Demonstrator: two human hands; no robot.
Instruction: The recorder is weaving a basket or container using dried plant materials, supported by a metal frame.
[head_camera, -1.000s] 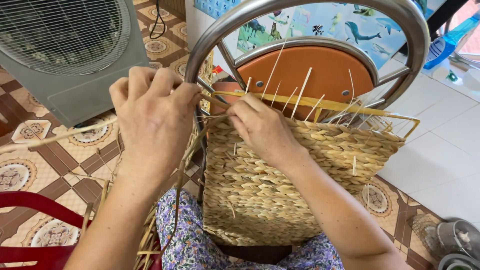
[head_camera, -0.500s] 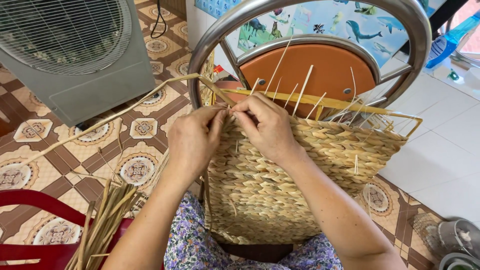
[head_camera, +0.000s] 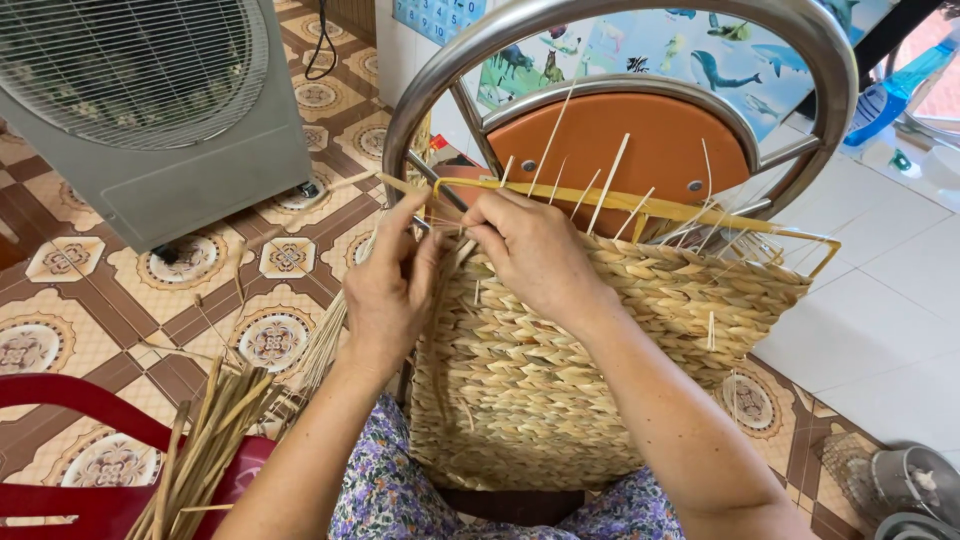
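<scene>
A colourful sea-animal poster (head_camera: 700, 45) was noted far, behind the chair (head_camera: 640, 150). Both the left hand (head_camera: 390, 290) and right hand (head_camera: 535, 250) were pinched on straw strands (head_camera: 440, 215) at the woven basket's (head_camera: 560, 370) near-left rim.

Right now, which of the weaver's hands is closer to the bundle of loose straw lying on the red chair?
The left. The left hand works at the woven basket's top left corner, just above the straw bundle. The right hand rests farther right on the basket's rim.

Head camera, looking down, close over lap.
</scene>
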